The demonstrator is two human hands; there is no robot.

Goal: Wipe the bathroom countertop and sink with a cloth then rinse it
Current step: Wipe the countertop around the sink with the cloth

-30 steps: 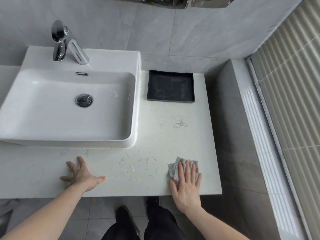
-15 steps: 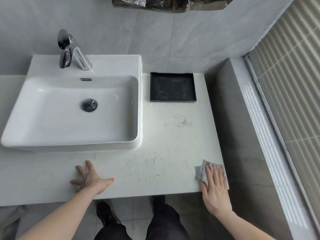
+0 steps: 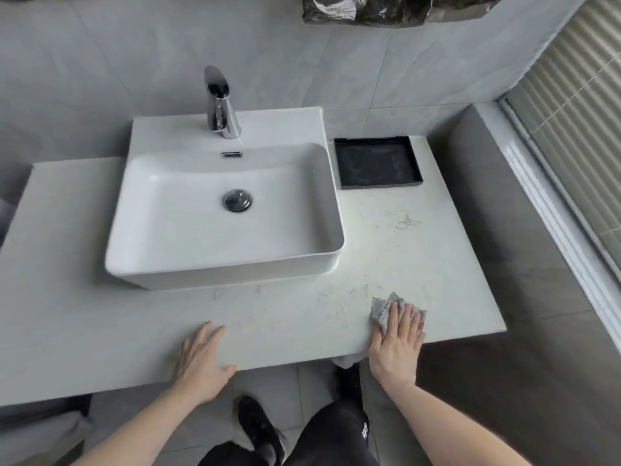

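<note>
While your right hand (image 3: 396, 344) presses flat, fingers extended, on the crumpled grey cloth (image 3: 383, 309) under your fingertips, your left hand (image 3: 201, 361) rests splayed, gripping nothing, on the pale marbled stone countertop (image 3: 285, 317).

Most of the grey cloth (image 3: 383, 309) sits under the right hand (image 3: 396, 344), so only its crumpled far edge and left corner show, plus a pale scrap hanging below the countertop (image 3: 302, 317) edge near the wrist. Far left of the sink (image 3: 221, 216) the countertop runs out of frame, and both forearms are cut off at the bottom edge. Above the sink, the dark crinkled plastic wrap (image 3: 386, 8) on the wall is clipped by the top edge, so what it covers can't be told; the black tray (image 3: 378, 163) right of the sink has pale smudges too faint to identify.
</note>
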